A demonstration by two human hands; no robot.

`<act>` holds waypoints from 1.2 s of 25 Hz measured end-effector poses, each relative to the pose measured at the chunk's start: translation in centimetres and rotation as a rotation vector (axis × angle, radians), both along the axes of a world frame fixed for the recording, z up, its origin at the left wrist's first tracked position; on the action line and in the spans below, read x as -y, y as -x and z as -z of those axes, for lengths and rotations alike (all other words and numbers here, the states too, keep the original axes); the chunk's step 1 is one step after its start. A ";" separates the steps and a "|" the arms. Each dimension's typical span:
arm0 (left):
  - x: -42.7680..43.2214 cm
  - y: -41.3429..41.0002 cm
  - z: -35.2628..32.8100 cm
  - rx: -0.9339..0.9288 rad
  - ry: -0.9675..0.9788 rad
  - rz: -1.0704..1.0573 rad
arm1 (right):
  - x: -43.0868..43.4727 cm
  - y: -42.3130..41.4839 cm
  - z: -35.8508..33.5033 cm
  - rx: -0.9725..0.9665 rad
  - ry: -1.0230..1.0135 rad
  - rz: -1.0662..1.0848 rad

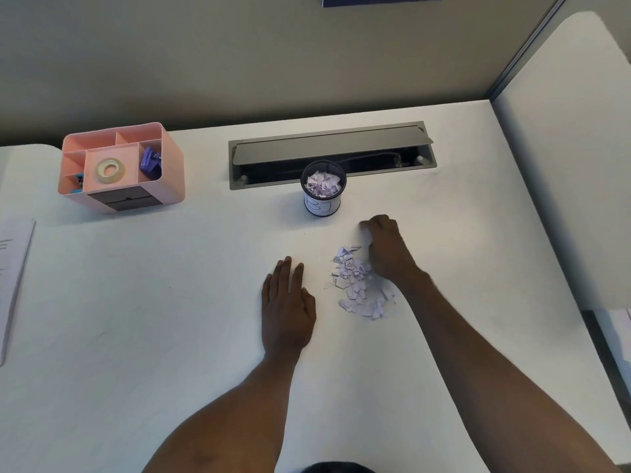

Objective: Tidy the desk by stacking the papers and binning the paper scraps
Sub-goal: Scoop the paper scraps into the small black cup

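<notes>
At the scraps' (pixel 356 285) far edge, right hand (pixel 386 242) grips some.

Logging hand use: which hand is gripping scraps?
The right hand, fingers curled round pale lilac paper scraps; the left hand rests flat on the white desk.

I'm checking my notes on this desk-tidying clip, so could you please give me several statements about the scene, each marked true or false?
1. The left hand lies flat on the desk. True.
2. The small bin is empty. False: it already holds lilac paper scraps.
3. The right hand has its fingers curled on some of the loose scraps. True.
4. The pink organizer is empty. False: it holds a tape roll and purple clips.
5. The papers lie at the desk's left edge. True.
</notes>
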State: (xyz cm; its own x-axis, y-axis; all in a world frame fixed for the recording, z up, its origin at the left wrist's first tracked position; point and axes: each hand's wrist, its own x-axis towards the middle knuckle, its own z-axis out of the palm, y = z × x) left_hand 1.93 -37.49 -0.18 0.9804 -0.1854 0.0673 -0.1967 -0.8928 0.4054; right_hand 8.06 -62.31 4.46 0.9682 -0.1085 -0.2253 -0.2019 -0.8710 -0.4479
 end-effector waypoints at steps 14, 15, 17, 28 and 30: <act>0.1 0.0 0.2 0.006 0.001 -0.001 | -3.4 12.6 -0.6 -0.227 -0.109 0.300; 0.1 0.0 0.2 0.005 0.000 -0.003 | -3.8 11.9 -0.6 -0.194 -0.163 0.334; 0.1 0.0 0.2 0.001 -0.001 -0.005 | -4.0 10.7 -0.6 -0.131 -0.256 0.384; 0.0 0.0 0.2 -0.012 0.000 -0.001 | -7.5 11.6 0.7 0.169 0.131 0.138; 0.0 0.0 0.3 -0.009 0.007 0.000 | -6.4 11.1 0.4 0.145 0.021 0.208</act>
